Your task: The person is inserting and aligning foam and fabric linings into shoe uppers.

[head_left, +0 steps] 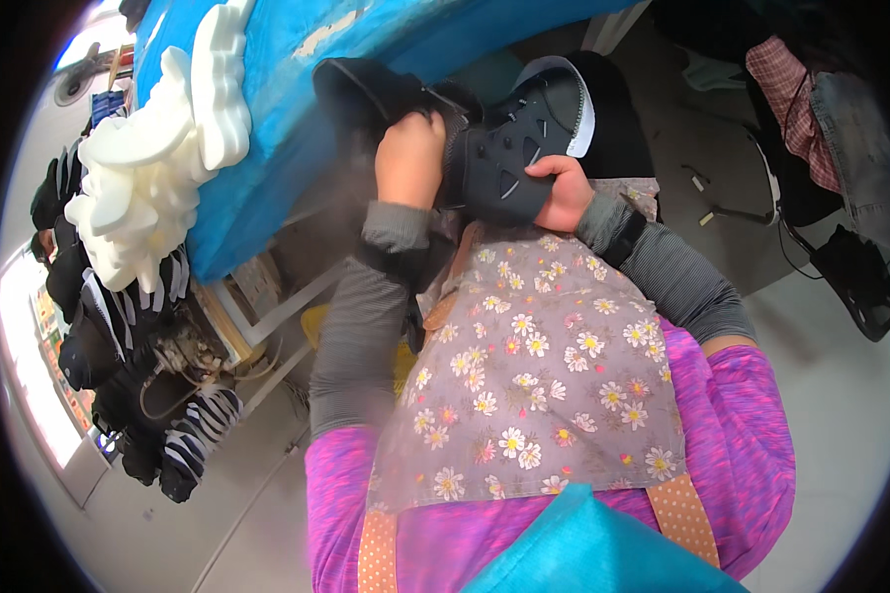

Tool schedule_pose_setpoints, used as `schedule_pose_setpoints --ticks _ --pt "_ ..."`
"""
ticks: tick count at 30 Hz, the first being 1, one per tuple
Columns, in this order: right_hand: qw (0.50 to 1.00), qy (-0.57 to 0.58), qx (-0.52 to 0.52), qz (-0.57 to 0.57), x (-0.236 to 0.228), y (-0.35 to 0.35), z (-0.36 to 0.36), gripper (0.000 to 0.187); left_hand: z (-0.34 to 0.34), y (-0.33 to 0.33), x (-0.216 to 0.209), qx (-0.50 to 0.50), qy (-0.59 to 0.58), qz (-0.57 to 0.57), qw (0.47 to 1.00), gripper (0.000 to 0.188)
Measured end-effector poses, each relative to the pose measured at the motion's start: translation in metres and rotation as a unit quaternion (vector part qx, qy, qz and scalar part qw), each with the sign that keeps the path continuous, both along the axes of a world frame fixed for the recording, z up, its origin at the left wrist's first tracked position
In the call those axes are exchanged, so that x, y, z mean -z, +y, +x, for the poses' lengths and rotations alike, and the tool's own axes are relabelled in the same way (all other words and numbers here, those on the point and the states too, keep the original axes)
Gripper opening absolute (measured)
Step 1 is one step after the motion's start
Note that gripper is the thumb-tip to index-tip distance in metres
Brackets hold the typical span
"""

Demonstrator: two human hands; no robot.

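Note:
Over my lap, both hands are on a black shoe upper (499,148) with triangular cutouts and a white-edged opening at its far right. My right hand (567,194) grips its near right edge, thumb on top. My left hand (410,158) is closed in a fist at the left side, around dark material beside the upper. A rounded black piece (351,94) extends left from that fist. Whether it belongs to the same upper I cannot tell, as my hand hides the join.
A blue-covered table (277,188) lies ahead, with a pile of white foam pieces (143,168) on its left. Several black and striped shoe pieces (99,326) hang at the left. At the right are a black chair frame (761,188) and a checked cloth (791,109).

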State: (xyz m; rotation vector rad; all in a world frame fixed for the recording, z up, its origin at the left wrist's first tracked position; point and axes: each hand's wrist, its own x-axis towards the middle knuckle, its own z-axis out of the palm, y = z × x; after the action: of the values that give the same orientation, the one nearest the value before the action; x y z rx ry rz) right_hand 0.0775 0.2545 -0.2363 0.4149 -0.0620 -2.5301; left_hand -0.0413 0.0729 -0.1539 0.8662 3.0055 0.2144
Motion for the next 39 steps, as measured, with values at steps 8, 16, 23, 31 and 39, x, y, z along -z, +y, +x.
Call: schedule_pose_setpoints --ticks 8,16,23,31,39 --pt "1.0 0.011 0.015 0.017 -0.006 0.005 -0.003 0.061 0.007 0.001 0.0 -0.095 0.023 0.057 0.994 0.041" --pt "0.999 -0.025 -0.01 0.033 0.01 0.01 -0.01 0.06 0.002 -0.003 0.016 0.06 0.034 -0.035 0.997 0.014" --pt "0.999 -0.008 -0.007 0.032 -0.004 0.009 -0.009 0.061 -0.001 -0.011 0.03 0.066 0.023 -0.048 0.996 0.021" --pt "0.998 0.035 0.041 -0.022 0.002 0.008 -0.008 0.062 0.012 0.015 -0.015 -0.154 -0.002 0.168 0.974 0.046" --pt "0.999 -0.02 0.015 0.048 0.008 0.009 -0.016 0.06 0.004 -0.014 0.036 -0.014 0.042 0.019 0.999 0.022"
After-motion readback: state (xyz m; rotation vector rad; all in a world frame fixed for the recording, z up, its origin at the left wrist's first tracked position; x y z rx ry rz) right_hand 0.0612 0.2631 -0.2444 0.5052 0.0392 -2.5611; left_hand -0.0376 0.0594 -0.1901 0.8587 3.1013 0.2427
